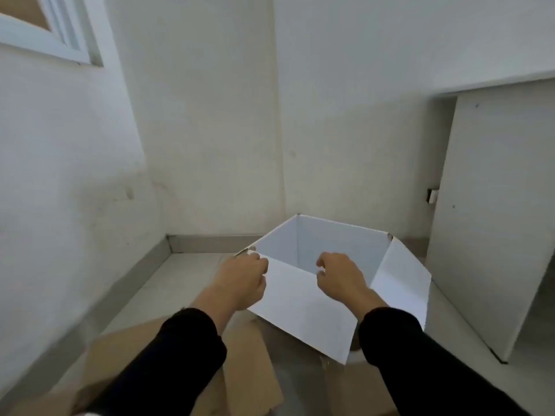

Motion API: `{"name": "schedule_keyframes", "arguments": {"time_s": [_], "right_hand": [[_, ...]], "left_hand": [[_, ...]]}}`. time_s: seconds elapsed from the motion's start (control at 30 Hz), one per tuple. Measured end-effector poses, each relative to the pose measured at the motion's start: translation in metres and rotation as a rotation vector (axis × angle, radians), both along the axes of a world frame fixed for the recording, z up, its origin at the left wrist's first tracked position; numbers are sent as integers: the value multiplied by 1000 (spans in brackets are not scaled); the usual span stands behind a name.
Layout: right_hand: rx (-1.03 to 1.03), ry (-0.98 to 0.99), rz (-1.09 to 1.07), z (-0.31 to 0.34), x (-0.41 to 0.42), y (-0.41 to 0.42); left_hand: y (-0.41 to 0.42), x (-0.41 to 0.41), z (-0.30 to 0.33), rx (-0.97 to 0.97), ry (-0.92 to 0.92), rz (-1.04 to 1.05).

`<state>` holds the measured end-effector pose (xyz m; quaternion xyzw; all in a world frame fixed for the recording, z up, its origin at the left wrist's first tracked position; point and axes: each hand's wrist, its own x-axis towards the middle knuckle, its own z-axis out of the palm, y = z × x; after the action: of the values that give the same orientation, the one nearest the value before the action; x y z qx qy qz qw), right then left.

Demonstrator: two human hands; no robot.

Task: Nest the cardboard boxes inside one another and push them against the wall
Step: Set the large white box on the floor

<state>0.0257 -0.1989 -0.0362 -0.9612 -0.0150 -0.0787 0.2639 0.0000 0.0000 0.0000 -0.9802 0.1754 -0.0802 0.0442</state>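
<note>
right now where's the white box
In the head view the white box sits centre-right, near the room's corner, held at its near edge by both hands, left hand and right hand, with brown cardboard below it.

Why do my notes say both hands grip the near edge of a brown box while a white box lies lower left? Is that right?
Not quite: the colours are swapped. In the head view the left hand and right hand grip the near edge of the white box, open side up; the brown box lies lower left.
</note>
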Motion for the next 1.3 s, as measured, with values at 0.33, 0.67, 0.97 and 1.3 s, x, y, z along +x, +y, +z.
{"name": "schedule_keyframes", "arguments": {"time_s": [0.33, 0.67, 0.97, 1.3], "right_hand": [[-183, 14, -61, -121, 100, -11], [-438, -16, 6, -118, 183, -96], [-601, 12, -46, -109, 201, -97], [-193, -103, 77, -87, 139, -11]], "left_hand": [[-11, 176, -110, -45, 167, -22], [-43, 237, -157, -230, 38, -112], [-52, 244, -161, -165, -8, -173], [-11, 176, -136, -356, -28, -167]]}}
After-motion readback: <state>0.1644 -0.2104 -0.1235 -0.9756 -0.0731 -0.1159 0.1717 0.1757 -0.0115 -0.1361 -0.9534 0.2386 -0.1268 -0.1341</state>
